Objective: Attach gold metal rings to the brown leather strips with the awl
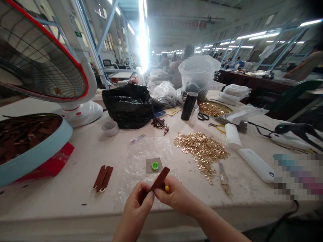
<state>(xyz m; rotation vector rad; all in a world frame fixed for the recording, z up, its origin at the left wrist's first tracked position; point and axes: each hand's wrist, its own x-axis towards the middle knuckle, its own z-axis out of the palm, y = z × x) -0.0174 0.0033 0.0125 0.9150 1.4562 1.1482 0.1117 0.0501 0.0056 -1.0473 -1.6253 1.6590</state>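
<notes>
Both of my hands meet at the near part of the table, closed around one end of a brown leather strap (162,176). My left hand (139,204) grips it with thumb and curled fingers. My right hand (175,196) pinches the same end, and a small yellow-tipped item (167,189) pokes out between its fingers; the rest of that item is hidden. Just beyond lies a grey square (149,169) bearing a green round pad (154,165), on a clear plastic sheet (137,161). To the left, several brown strap pieces (103,178) with metal rings lie together. Gold-coloured rings (202,151) are heaped to the right.
At left, a blue-rimmed tray (47,148) of brown pieces stands near a fan (85,80). Behind are a black plastic bag (127,106), a small tub (110,128), a black cylinder (189,106) and scissors (203,116). White rolls (232,136) lie right.
</notes>
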